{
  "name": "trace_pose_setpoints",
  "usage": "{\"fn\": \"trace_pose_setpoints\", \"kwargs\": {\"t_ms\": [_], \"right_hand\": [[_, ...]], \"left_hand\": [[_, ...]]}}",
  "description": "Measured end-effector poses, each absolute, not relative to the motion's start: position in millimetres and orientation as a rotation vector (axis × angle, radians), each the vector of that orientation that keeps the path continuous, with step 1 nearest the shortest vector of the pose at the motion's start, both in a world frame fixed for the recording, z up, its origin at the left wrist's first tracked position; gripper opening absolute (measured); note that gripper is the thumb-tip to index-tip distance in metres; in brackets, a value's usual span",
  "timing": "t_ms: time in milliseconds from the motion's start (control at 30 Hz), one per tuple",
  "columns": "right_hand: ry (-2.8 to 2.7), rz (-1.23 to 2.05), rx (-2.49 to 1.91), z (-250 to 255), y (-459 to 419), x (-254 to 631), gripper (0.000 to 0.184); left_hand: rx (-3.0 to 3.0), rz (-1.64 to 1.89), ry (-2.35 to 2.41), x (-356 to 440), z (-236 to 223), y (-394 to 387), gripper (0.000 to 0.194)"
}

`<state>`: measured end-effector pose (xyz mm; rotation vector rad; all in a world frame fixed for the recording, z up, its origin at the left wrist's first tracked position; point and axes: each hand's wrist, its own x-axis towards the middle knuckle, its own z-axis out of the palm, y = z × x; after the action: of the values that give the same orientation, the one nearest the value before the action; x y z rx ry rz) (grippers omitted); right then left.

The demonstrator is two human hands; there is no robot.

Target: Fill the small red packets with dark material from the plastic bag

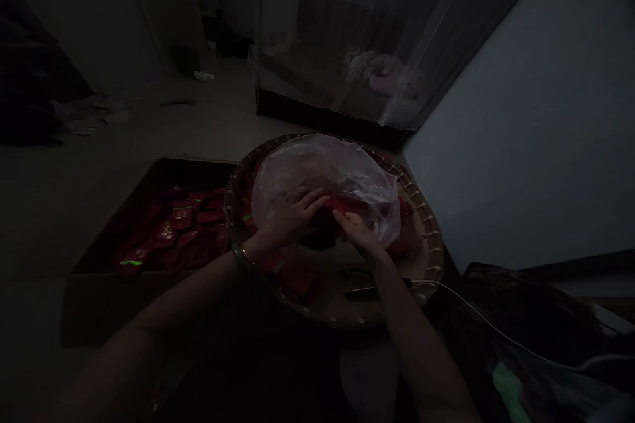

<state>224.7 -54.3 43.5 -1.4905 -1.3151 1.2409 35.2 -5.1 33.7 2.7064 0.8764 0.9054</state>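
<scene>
Two hands work in a round woven basket: the left hand and right hand curl fingers over a clear plastic bag and red packets; I cannot tell if they grip. Slick plastic could slip and spill packets over the rim.

Plastic bag in woven tray — cardboard box left, packets inside.
</scene>
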Motion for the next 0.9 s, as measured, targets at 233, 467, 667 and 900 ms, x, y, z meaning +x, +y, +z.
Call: {"fn": "trace_pose_setpoints", "kwargs": {"t_ms": [233, 467, 667, 900], "right_hand": [[-1.355, 1.323, -1.432, 40, -56, 217, 0.048], [-1.316, 1.388, -1.367, 38, -58, 222, 0.049], [-1.394, 1.048, -1.521, 21, -46, 249, 0.040], [-2.243, 0.725, -1.752, -12, -46, 223, 0.081]], "left_hand": [[2.635, 0.868, 0.786, 41, 11, -1, 0.045], [2.541, 0.801, 0.881, 34, 4, 3, 0.037], [2.452, 0.906, 1.010, 28, -6, 16, 0.040], [2.370, 1.007, 1.058, 26, -11, 23, 0.041]]}}
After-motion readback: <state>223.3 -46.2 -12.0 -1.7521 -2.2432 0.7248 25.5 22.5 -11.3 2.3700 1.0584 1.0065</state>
